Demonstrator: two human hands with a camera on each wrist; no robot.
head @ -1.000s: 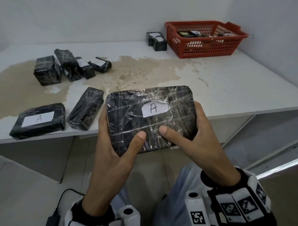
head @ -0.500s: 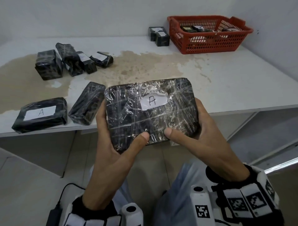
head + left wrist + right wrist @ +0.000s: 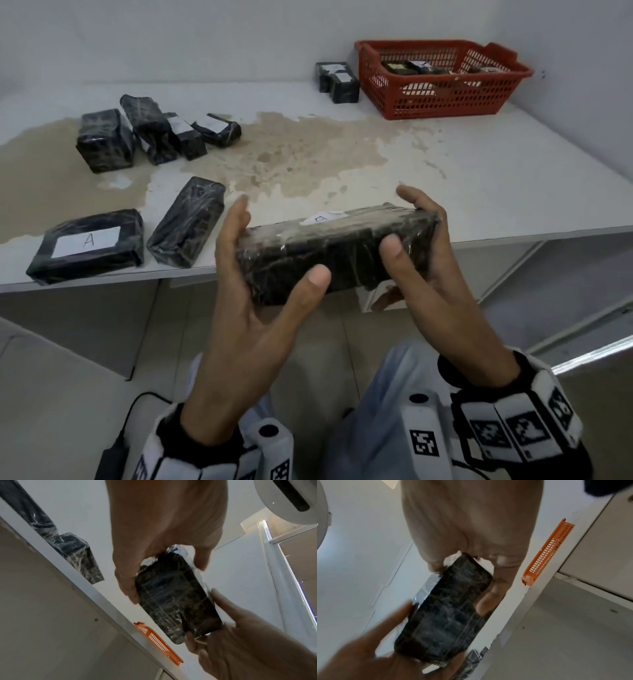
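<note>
A black block wrapped in clear film (image 3: 329, 257) is held level between both hands, just in front of the white table's front edge (image 3: 513, 236). Its long side faces me, and its white label (image 3: 320, 219) lies on top, barely visible. My left hand (image 3: 279, 243) grips the left end, thumb on the near side and fingers reaching up behind. My right hand (image 3: 411, 222) grips the right end, thumb in front and fingers curled over the top. The left wrist view shows the block (image 3: 175, 601) from below in my left hand (image 3: 166, 577). The right wrist view shows the block (image 3: 447, 612) the same way.
On the stained table lie a wrapped pack labelled A (image 3: 87, 246), an unlabelled one (image 3: 186, 221) beside it, and several more (image 3: 154, 137) farther back left. A red basket (image 3: 442, 99) holding wrapped packs stands at the back right, with two packs (image 3: 337, 82) next to it.
The block has been tipped from label facing me to lying flat, and moved up and forward toward the table edge. Both thumbs have shifted from its face to its near side.
</note>
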